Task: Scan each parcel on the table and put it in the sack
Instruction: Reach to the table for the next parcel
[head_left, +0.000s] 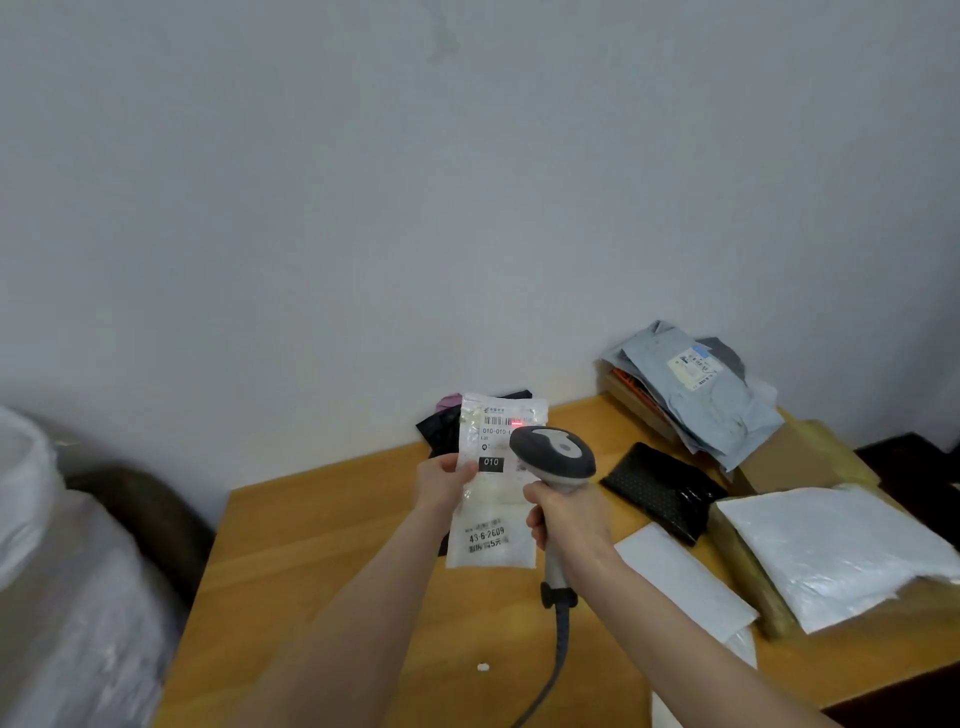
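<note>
Scanning the white parcel (496, 499) — frame centre
Your left hand (444, 480) is pinching its edge, your right hand (566, 514) is gripping the scanner (553, 452), red light falling on the barcode (496, 421); the sack (52, 571) is sitting lower left.

The left forearm (363, 597) and the right forearm (675, 623) reached forward from the lower edge of the view, both bare. The left hand (444, 480) was raised, its thumb and fingers pinching the left edge of a white parcel (491, 540). The right hand (569, 512) was just beside it, its fingers curled tightly around the handle of a barcode scanner (556, 452).
</note>
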